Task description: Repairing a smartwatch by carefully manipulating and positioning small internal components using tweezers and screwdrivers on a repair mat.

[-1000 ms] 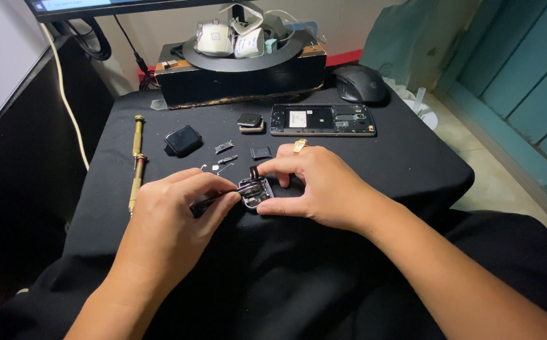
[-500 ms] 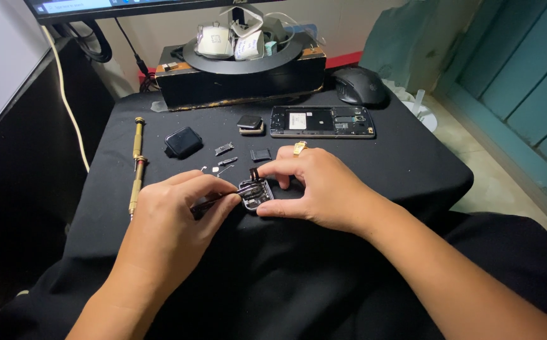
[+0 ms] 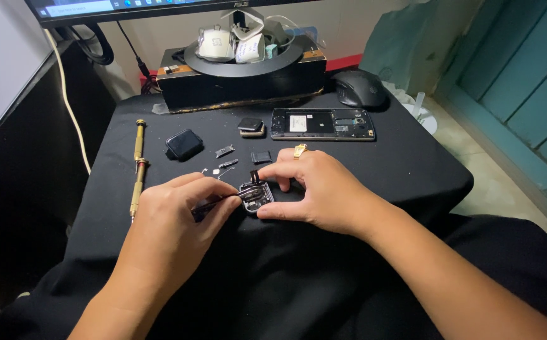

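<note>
On a black cloth [image 3: 362, 164], the right hand [image 3: 324, 189] pinches a small open watch case [image 3: 256, 196] at table centre. The left hand [image 3: 172, 220] grips tweezers [image 3: 220, 204], their tip touching the case. An opened phone [image 3: 322, 124] lies behind.

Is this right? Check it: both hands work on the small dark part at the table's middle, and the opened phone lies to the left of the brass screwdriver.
Not quite. In the head view the opened phone lies right of the brass screwdriver. The left hand and right hand do work on the small dark part.
</note>
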